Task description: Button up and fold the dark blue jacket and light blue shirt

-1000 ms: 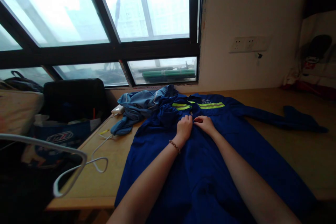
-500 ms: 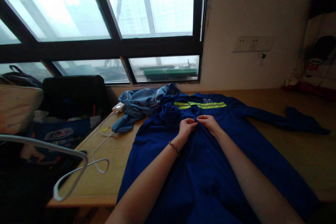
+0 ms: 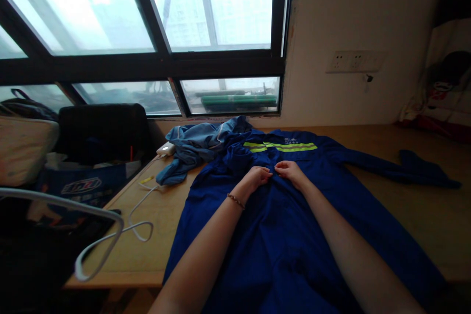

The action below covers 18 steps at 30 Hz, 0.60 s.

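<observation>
A dark blue work jacket (image 3: 294, 235) with yellow-green reflective stripes lies spread flat on the wooden table (image 3: 423, 206), collar toward the window. My left hand (image 3: 256, 177), with a bead bracelet on its wrist, and my right hand (image 3: 289, 170) meet at the jacket's front opening just below the stripes. Both have their fingers curled in a pinch on the fabric there. One sleeve stretches out to the right.
A lighter blue garment (image 3: 198, 147) is bunched at the jacket's upper left beside a white charger (image 3: 165, 148) and cable. A white hanger (image 3: 91, 235) juts in at the left. Bags (image 3: 84, 176) stand left of the table. A wall socket (image 3: 353, 61) sits above.
My left hand has turned and slid a little lower along the jacket front; my right hand stays at the opening. The view shifted slightly.
</observation>
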### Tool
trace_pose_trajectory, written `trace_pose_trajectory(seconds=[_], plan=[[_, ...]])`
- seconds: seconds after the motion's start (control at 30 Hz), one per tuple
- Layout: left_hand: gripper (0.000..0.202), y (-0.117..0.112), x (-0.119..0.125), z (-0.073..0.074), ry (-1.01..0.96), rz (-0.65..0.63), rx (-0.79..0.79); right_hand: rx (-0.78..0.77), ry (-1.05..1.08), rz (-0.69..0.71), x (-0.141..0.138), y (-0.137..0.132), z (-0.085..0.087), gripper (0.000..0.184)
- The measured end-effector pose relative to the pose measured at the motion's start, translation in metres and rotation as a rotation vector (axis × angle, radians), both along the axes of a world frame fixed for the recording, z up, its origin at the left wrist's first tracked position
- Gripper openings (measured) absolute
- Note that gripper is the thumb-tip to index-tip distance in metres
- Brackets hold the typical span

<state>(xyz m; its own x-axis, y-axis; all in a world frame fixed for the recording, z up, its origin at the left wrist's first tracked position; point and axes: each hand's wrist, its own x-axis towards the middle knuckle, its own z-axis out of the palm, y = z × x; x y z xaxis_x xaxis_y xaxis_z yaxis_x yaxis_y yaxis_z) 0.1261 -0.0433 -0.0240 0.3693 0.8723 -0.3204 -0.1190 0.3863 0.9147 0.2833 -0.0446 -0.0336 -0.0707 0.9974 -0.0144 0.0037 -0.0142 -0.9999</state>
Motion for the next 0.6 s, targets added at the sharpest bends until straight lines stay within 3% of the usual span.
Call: trace_pose_trajectory(seconds=[0.1, 0.2, 0.27, 0.4, 0.6], plan=[[0.010, -0.005, 0.005, -0.002, 0.032, 0.101, 0.073, 0.190, -0.201, 0.026, 0.000, -0.001, 0.002, 0.012], [0.012, -0.014, 0.017, -0.007, 0.239, 0.283, 0.258, 0.305, -0.384, -0.066, 0.000, -0.001, 0.003, 0.006], [0.015, -0.024, 0.027, -0.009, 0.420, 0.315, 0.460, 0.249, -0.349, -0.202, -0.001, -0.001, 0.002, 0.004], [0.028, -0.052, 0.046, -0.010, 0.783, 0.287, 0.826, -0.066, 0.033, -0.345, -0.003, 0.001, -0.002, 0.006], [0.047, -0.076, 0.057, -0.012, 1.188, 0.215, 0.952, -0.109, 0.195, -0.307, -0.005, 0.000, -0.005, 0.019]])
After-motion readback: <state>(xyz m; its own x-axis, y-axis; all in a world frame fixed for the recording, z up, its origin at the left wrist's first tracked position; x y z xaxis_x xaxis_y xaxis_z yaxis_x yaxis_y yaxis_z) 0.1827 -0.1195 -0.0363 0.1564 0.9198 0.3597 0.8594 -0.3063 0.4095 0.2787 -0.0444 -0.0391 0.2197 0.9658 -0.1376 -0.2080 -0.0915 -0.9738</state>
